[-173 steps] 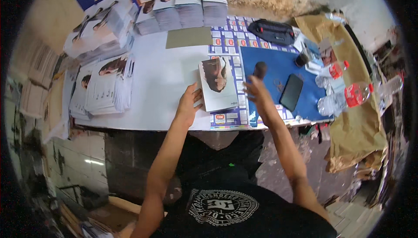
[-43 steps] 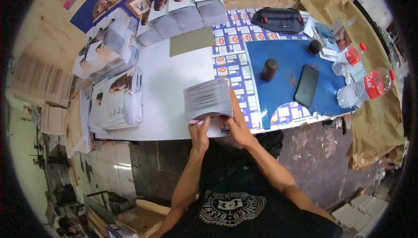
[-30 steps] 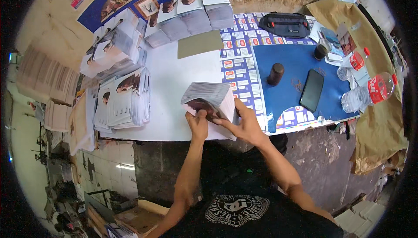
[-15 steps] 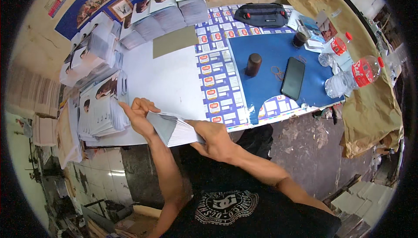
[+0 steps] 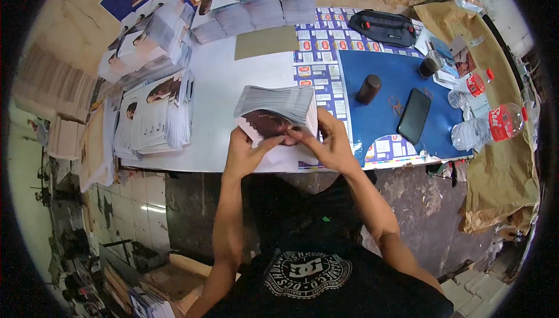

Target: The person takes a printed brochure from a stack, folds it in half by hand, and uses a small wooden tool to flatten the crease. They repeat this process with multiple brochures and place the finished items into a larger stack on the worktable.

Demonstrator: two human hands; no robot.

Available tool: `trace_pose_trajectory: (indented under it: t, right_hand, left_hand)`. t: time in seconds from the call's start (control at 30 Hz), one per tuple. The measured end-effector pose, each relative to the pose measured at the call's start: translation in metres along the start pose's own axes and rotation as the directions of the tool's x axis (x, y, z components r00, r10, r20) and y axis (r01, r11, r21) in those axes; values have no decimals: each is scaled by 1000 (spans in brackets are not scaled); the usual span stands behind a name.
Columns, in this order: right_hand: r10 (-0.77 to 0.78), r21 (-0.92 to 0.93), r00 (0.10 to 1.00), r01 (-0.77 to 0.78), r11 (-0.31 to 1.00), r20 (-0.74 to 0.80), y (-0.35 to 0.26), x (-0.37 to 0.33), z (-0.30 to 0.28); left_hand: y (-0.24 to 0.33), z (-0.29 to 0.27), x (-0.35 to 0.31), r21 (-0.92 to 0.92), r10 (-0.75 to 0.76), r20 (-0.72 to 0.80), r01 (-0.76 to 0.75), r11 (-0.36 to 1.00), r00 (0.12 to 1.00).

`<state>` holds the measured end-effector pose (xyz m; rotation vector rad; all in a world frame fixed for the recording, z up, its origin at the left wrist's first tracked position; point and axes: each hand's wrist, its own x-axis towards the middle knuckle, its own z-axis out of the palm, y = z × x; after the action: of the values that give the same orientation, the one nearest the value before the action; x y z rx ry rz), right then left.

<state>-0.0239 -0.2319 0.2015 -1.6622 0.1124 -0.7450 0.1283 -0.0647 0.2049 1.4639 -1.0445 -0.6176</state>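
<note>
A thick stack of booklets (image 5: 278, 103), with a dark brown picture on the white top cover, is gripped between my two hands just above the table's front edge. My left hand (image 5: 250, 154) holds its near left corner, thumb on the cover and fingers beneath. On the near right side my right hand (image 5: 331, 143) clasps it the same way, and both thumbs meet near the middle. The stack bends, its page edges fanned on the far side. To the left lies a pile of matching booklets (image 5: 156, 111) in overlapping rows.
Tall booklet stacks (image 5: 256, 3) line the back of the white table (image 5: 212, 85), beside a grey-brown board (image 5: 265, 43). On the blue sheet (image 5: 381, 111) rest a phone (image 5: 414, 115) and a brown cylinder (image 5: 368, 89). Plastic bottles (image 5: 489, 127), a dark drink glass (image 5: 430, 64) and a waist bag (image 5: 382, 27) stand right.
The booklet stack has moved right and turned, so its pictured cover now faces up. My left hand, open before, has closed on it; both hands now hold its near side.
</note>
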Motion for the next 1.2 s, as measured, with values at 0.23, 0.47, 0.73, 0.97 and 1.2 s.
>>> trace_pose_trajectory:
  t: [0.23,0.47,0.73,0.97,1.2]
  right_hand:
    - [142,-96,981,-129,987,134,59,-7,-17]
    - [373,11,924,-375,927,83,56,-35,8]
    - [408,-113,913,-405,907,5,39,-42,1]
    - [422,-233,901,-391,890,101,47,-40,-14]
    - [380,10,910,-387,922,168,49,-28,-27]
  left_hand:
    - [-59,17,-5,32,-12,-225,20,999,974]
    - [-44,56,-12,-172,-96,-285,47,984,954]
    - [-27,61,-20,-84,-204,-204,190,978,957]
    - [-43,61,-19,-38,-150,-203,145,989,968]
    - [-34,44,-8,134,-70,-151,91,987,986]
